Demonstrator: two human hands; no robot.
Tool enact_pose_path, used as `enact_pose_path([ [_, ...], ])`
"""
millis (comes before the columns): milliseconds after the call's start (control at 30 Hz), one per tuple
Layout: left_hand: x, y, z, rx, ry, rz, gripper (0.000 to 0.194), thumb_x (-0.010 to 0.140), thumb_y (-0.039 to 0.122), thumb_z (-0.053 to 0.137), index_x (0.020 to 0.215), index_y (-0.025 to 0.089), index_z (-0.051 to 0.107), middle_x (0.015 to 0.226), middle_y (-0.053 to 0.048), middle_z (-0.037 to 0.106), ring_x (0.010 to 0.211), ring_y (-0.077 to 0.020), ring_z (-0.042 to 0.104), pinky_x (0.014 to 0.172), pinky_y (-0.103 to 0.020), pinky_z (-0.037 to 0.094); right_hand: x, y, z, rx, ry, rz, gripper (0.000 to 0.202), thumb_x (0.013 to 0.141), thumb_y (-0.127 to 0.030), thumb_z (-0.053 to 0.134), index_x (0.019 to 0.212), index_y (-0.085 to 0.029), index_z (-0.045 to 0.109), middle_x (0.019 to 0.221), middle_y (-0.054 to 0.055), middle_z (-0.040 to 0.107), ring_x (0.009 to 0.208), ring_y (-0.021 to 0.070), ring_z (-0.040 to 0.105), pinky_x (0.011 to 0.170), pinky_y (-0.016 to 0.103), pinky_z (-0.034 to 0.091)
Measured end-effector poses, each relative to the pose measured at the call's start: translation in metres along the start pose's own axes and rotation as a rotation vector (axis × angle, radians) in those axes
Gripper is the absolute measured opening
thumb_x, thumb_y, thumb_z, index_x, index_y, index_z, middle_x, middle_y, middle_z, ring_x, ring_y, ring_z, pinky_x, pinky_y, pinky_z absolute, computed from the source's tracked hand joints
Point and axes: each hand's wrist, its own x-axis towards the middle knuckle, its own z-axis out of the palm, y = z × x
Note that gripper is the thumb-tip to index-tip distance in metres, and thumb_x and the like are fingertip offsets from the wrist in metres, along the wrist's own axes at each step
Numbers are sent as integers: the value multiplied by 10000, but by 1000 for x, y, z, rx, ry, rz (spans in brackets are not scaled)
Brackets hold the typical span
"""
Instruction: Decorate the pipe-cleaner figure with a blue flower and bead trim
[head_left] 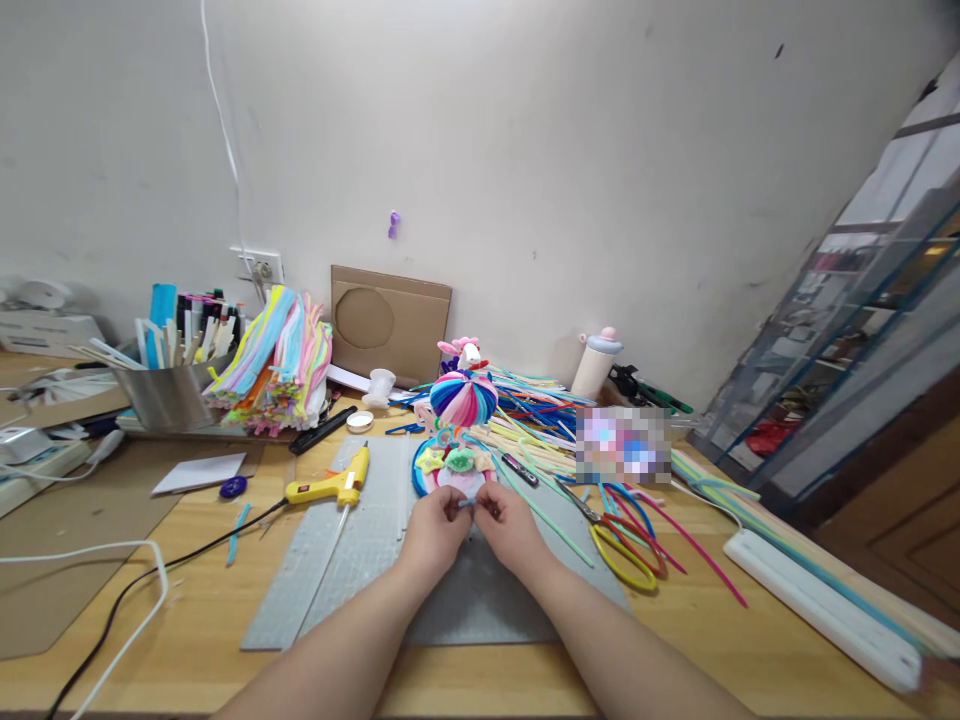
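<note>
Fingertips of my left hand [441, 522] and my right hand [498, 516] meet over the front of the grey cutting mat. Both pinch a short light-blue piece of pipe cleaner [466, 502], mostly covered by the fingers. Just beyond them stands a colourful pipe-cleaner craft [463, 400]: a striped ball in blue, pink and white with a small figure on top. Its round blue-edged base [420, 478] carries star and shell shapes, and my hands hide the front of it.
On the cutting mat [480, 610], a yellow glue gun [330, 488] lies left and yellow-and-red scissors [619, 550] right. Loose pipe cleaners [532, 410] spread behind. Back left are a metal container [169, 395] and a pipe-cleaner bundle [281, 360]; a white power strip [821, 610] lies right.
</note>
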Motion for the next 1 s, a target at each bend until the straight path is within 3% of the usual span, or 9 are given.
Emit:
enact_pose_path([
  [233,1,2,-1,-108,10,-25,44,606,208,615,623,172,595,496,53,466,512,-103,408,501,-221,257,-3,-2,4,23,35,44,110,736,-170,478,634,-200,449,559,-45,400,537,125,395,499,238,290],
  [400,7,2,-3,-347,-61,-105,218,606,337,662,623,176,517,528,54,484,491,-92,450,494,-218,354,-2,-9,-5,138,26,49,113,840,-299,472,781,-203,479,645,-23,484,575,135,457,520,243,346],
  [567,6,6,-6,-521,-119,-192,328,573,402,715,699,161,534,601,17,562,551,-113,548,509,-221,412,-1,-9,-6,193,-61,15,121,832,-302,512,771,-199,494,683,-22,518,596,133,491,549,242,373],
  [700,5,8,-6,-545,-134,-219,283,578,351,717,713,149,570,611,14,579,560,-113,563,495,-209,402,0,-9,-5,279,-72,-32,110,842,-269,479,783,-193,533,716,-9,560,675,148,542,621,251,407],
  [1000,6,9,-7,-482,-110,-218,222,575,299,703,644,158,547,522,42,558,485,-90,503,483,-207,375,0,-5,-9,209,-45,4,146,832,-307,496,740,-195,510,628,-27,482,580,132,465,538,234,355],
])
